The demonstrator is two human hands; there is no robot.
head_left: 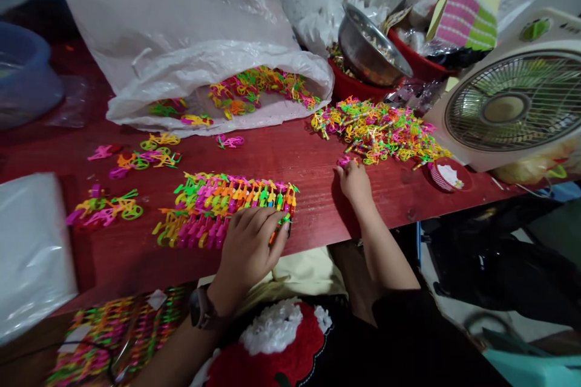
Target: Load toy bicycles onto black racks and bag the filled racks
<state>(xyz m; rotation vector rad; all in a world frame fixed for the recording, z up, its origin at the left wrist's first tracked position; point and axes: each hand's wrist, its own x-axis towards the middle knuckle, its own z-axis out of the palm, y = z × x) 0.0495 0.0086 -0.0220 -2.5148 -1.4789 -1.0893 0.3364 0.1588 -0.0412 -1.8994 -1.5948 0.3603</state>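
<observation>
A long block of small pink, green, yellow and orange plastic pieces in close rows (240, 193) lies near the front edge of the glossy red wooden table (290, 154). Its long axis runs left to right, at a slight angle to the table's near edge, so that 1 short end faces the small loose heaps on the left and the other faces right. Within the rows, the pieces sit side by side, their own length crossing that axis and pointing roughly towards the person; they are too small to tell which end leads.

The left hand (254, 242), with a dark-banded watch (200, 308) at its wrist, curves over the block's right end, fingers together and angled rightward, thumb stretched along the near side. It touches the pieces, but I cannot tell whether it grips any.

The right hand (355, 182) is well apart from the block, its fingers bent and pointing away from the person, at a small bright pink plastic piece (345, 161). I cannot tell whether the fingers close on it. Just beyond lies a mixed pile of bright plastic pieces (376, 130), jumbled in every direction, with a white box-shaped fan (506, 106) on its right. Behind the block, a large translucent white plastic bag (181, 18) lies with its mouth towards the person, more such pieces inside
</observation>
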